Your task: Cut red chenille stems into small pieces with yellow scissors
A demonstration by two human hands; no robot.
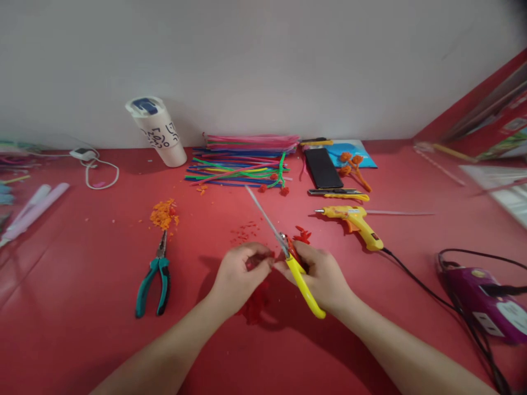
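Observation:
My right hand (327, 274) is closed around scissors (303, 291) with a yellow handle, their blades pointing away to the upper left. Its thumb tip comes close to the fingertips of my left hand (236, 277), which is pinched on a small red piece (272, 255) whose kind is hard to make out. Short red pieces (302, 235) lie just beyond my right hand. Fine red clippings (245, 233) are scattered past the left one. More red material (253, 310) sits below my hands, blurred and partly shaded.
Teal pliers (153, 280) and orange clippings (163, 214) lie left. Colourful pipe cleaners (242, 164) and a white tumbler (160, 131) are at the back. On the right are a phone (323, 167), a cutter (340, 193), a yellow glue gun (354, 216) and a purple power strip (473, 299) with cables.

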